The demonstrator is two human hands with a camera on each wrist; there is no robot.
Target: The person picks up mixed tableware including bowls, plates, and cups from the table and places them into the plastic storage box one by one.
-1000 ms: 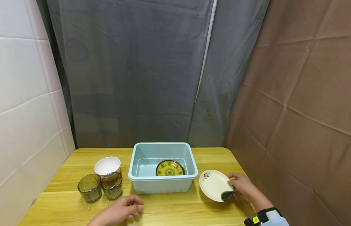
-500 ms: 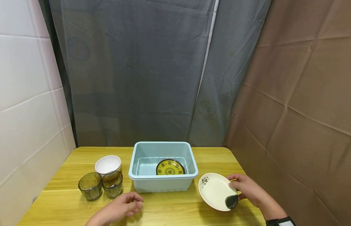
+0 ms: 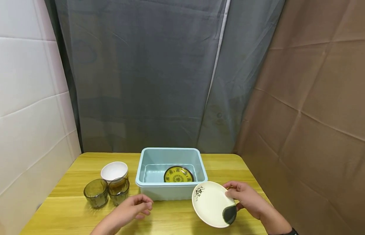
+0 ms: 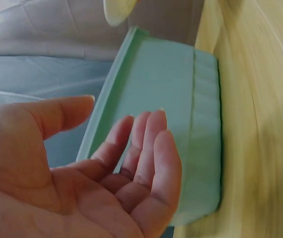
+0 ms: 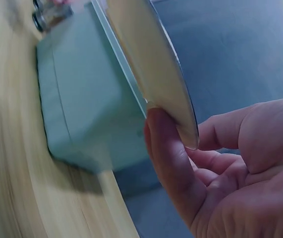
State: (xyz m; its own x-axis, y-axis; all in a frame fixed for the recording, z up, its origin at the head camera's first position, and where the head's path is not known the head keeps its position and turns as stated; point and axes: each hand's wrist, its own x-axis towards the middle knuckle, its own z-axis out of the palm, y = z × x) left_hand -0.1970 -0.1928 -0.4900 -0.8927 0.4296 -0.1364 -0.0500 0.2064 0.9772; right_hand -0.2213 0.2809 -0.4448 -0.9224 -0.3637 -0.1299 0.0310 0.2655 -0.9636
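Note:
My right hand (image 3: 245,198) pinches the right edge of a cream plate (image 3: 210,203) with a dark patch and a small floral print. The plate is tilted and held above the table, in front of the right corner of a light blue basin (image 3: 170,191). The right wrist view shows the plate (image 5: 151,59) edge-on, gripped between thumb and fingers. Inside the basin a yellow patterned plate (image 3: 178,174) with a dark rim leans, its lower part hidden by the front wall. My left hand (image 3: 127,210) holds nothing, its fingers loosely bent, just before the basin (image 4: 156,99) in the left wrist view.
Left of the basin, two smoky glass cups (image 3: 96,193) stand close together. A white bowl (image 3: 114,171) sits behind them and is partly covered by one cup. All rest on a wooden table (image 3: 64,209), with grey, white and brown cloth walls around.
The right hand has lifted the cream plate off the table and carried it leftward and nearer, toward the basin's front right corner. The left hand has stayed almost still.

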